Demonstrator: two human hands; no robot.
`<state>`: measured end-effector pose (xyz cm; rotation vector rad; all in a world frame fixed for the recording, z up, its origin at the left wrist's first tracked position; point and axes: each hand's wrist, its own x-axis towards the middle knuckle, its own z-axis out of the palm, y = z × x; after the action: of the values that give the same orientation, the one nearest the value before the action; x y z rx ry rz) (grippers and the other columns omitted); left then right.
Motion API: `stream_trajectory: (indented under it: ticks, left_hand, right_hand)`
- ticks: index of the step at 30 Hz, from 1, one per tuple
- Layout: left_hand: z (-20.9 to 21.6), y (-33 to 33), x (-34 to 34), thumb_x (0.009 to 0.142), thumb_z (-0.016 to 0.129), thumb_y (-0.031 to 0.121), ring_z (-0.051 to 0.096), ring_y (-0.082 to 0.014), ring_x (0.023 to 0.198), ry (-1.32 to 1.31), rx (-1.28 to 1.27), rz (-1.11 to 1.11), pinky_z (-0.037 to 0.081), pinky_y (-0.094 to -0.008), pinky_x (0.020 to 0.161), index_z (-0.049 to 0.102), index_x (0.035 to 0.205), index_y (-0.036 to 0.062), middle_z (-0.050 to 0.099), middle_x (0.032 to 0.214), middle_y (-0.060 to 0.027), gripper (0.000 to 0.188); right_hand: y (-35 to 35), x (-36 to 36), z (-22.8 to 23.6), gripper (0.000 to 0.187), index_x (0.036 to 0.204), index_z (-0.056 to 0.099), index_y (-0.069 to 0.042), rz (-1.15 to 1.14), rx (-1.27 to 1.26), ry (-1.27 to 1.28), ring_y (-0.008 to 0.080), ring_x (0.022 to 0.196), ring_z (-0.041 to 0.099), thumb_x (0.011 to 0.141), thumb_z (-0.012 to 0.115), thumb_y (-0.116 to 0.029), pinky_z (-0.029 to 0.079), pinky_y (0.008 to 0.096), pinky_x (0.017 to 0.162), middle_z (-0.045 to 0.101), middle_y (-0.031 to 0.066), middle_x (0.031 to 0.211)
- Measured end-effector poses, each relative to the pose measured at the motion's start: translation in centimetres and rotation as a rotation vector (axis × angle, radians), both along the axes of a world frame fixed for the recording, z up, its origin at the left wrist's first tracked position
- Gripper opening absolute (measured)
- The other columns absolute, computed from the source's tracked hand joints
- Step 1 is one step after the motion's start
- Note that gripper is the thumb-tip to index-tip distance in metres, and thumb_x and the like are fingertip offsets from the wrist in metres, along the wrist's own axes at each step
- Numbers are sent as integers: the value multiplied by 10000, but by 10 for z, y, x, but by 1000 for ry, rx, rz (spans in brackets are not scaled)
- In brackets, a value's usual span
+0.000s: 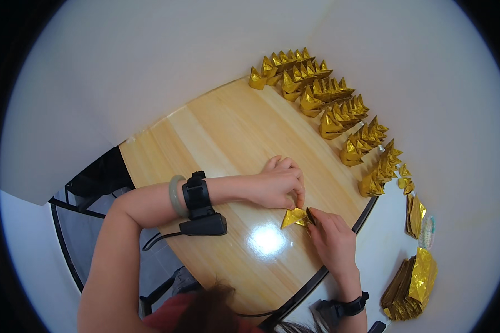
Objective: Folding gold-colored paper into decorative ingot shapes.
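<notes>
On the wooden table in front of me, a small piece of folded gold foil paper shows a pointed triangular flap. My left hand reaches across from the left with its fingers curled down, the thumb and fingertips closed on the paper's upper edge. From the right, my right hand pinches the other end, where a darker folded edge stands up between thumb and forefinger. Part of the paper is hidden under the fingers of both hands.
Several rows of finished gold paper ingots line the table's far right. Beyond the right edge, on a white surface, lie a stack of gold foil sheets, a smaller stack and a clear plastic object. White walls enclose the table.
</notes>
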<state>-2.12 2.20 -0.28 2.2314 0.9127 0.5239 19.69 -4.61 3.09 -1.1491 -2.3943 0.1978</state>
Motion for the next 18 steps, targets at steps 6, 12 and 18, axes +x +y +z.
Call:
stream_trajectory:
  ticks: [6, 12, 18]
  left_hand:
    - [0, 1, 2, 724, 749, 178, 362, -267, 1205, 16, 7, -10, 152, -455, 1084, 735, 832, 199, 551, 1058, 2, 111]
    - [-4, 3, -2, 736, 750, 225, 336, -286, 1262, 10, -24, -16, 84, -564, 1107, 743, 834, 213, 566, 1097, -18, 99]
    - [-1, 5, 1, 745, 738, 238, 337, -280, 1267, 6, -36, -28, 73, -548, 1112, 745, 827, 210, 568, 1092, -18, 87]
  right_hand:
    - [-2, 4, -4, 220, 943, 685, -65, 26, 135, 31, 227, 797, 618, 727, 707, -27, 526, 317, 651, 634, 54, 887]
    - [-4, 1, -4, 235, 902, 690, -55, 89, 221, -90, 213, 757, 596, 670, 707, -23, 510, 314, 620, 614, 51, 854]
    - [-3, -3, -7, 231, 906, 671, -50, 91, 215, -50, 225, 745, 605, 684, 731, -35, 509, 318, 632, 620, 64, 845]
